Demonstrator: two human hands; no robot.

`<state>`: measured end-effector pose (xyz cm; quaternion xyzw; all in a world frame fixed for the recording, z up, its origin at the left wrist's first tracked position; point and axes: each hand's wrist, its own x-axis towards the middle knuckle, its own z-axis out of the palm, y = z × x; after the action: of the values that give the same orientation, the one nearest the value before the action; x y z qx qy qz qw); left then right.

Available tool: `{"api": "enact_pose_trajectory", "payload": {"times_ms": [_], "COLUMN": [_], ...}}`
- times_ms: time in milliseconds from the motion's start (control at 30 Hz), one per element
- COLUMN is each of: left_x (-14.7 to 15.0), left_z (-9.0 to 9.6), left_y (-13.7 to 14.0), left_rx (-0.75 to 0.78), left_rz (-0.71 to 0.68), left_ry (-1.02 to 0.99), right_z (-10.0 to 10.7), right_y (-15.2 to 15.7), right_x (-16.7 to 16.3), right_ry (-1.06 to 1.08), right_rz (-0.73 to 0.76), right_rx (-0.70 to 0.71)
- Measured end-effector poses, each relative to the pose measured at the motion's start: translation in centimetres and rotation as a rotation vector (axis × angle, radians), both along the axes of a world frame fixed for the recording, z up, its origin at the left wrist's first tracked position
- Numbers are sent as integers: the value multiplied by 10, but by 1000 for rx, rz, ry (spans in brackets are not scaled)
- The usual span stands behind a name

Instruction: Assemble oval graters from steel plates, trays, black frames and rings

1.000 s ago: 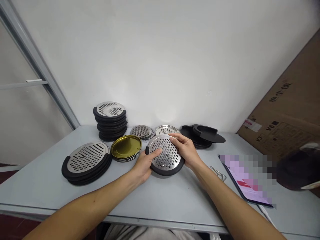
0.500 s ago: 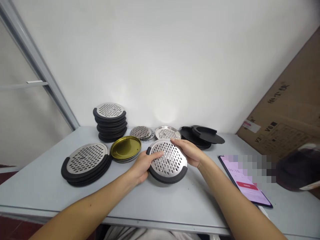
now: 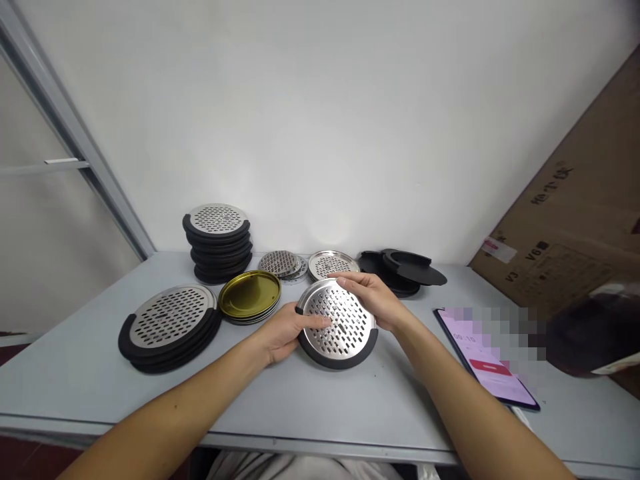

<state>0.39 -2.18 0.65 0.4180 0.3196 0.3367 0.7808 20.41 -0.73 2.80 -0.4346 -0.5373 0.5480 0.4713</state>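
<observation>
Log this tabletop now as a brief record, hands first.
Left hand: grips round perforated silver metal disc with partial black rim
Right hand: at the same disc's upper right edge
Left side: tall round black-and-silver stack; low round black-and-silver stack
Beyond left hand: round gold metal dish
Right side: black curved pieces; pink-screened device; brown cardboard box

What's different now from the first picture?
The silver holed disc came a little closer to the person's body, and the left hand went with it. Nothing was let go: that hand and the right hand both hold the disc, as before. The gold lid and the tall black stack stayed put.
</observation>
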Motion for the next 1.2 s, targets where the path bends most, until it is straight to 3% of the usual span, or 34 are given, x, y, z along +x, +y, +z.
{"api": "enact_pose_trajectory", "payload": {"times_ms": [333, 633, 933, 1200], "left_x": [-8, -6, -5, -9], "left_z": [18, 18, 20, 26], "left_y": [-2, 2, -5, -9], "left_rx": [57, 41, 211, 206], "left_rz": [-12, 76, 138, 119], "left_ry": [18, 46, 184, 213], "right_z": [2, -1, 9, 8], "right_y": [-3, -1, -2, -2], "right_x": [-1, -6, -7, -10], "right_ry": [126, 262, 328, 387], "right_rz": [58, -130, -284, -238], "right_rx": [21, 16, 21, -209]}}
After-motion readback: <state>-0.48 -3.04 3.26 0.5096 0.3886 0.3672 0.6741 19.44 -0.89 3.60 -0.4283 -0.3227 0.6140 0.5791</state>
